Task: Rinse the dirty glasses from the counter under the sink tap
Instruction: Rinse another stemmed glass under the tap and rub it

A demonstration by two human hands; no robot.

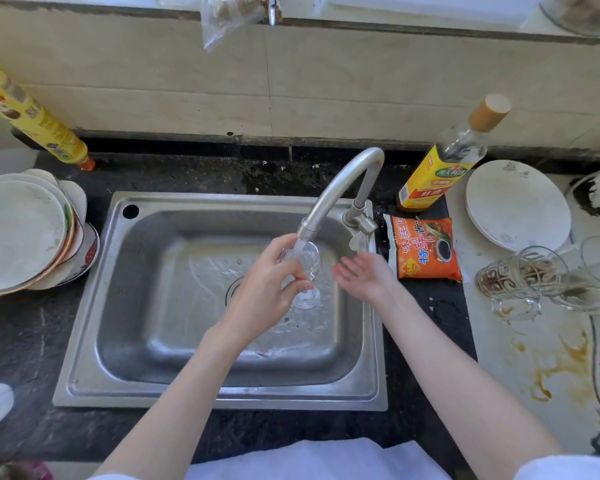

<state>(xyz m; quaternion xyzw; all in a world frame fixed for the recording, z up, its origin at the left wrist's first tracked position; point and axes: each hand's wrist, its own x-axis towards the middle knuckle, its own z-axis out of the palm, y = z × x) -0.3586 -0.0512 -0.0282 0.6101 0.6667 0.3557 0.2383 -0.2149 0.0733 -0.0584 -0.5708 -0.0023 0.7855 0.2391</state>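
My left hand [271, 282] grips a clear stemmed glass [307, 268] over the steel sink [118, 306], its bowl right under the spout of the tap [340, 188] where water runs into it. Its round foot points toward me. My right hand [362, 271] hovers just right of the glass with fingers straight and palm up, holding nothing. Several dirty glasses [530, 275] with brown residue stand and lie on the stained white counter to the right.
A stack of plates [25, 237] sits left of the sink. An orange sauce packet [426, 247], a yellow-labelled bottle [440, 168] and a white plate [516, 206] stand to the right. Brown spills [551, 368] mark the right counter. A yellow box [32, 116] leans at back left.
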